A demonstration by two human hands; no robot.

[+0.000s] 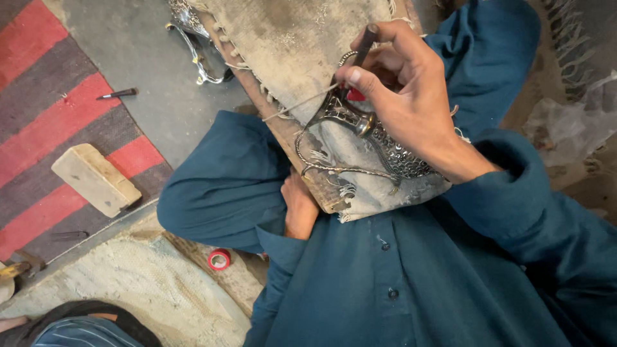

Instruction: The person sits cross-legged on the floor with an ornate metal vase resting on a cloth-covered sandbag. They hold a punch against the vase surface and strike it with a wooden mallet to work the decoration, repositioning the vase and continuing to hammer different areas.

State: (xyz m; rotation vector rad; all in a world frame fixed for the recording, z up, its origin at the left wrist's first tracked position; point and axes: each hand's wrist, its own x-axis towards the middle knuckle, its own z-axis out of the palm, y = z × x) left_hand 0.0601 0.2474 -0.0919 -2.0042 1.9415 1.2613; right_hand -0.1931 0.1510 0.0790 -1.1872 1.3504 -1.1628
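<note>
My right hand (405,90) is shut on a thin dark-handled tool (362,51), its tip pressed at the neck of an ornate silver metal jug (379,138) with a curved wire handle. The jug lies on a frayed grey cloth (302,38) spread over a wooden board (292,151) that leans against my lap. My left hand (299,207) grips the board's lower edge from underneath, mostly hidden by my teal sleeve. A thin pale stick or thread (299,104) sticks out leftward from beneath my right fingers.
A wooden block (96,180) and a small dark tool (117,94) lie on the red-and-grey striped rug (38,96). A red tape roll (220,259) sits on the pale mat. Silver wire pieces (193,45) lie on the grey floor. Another person's dark clothing (83,328) shows bottom left.
</note>
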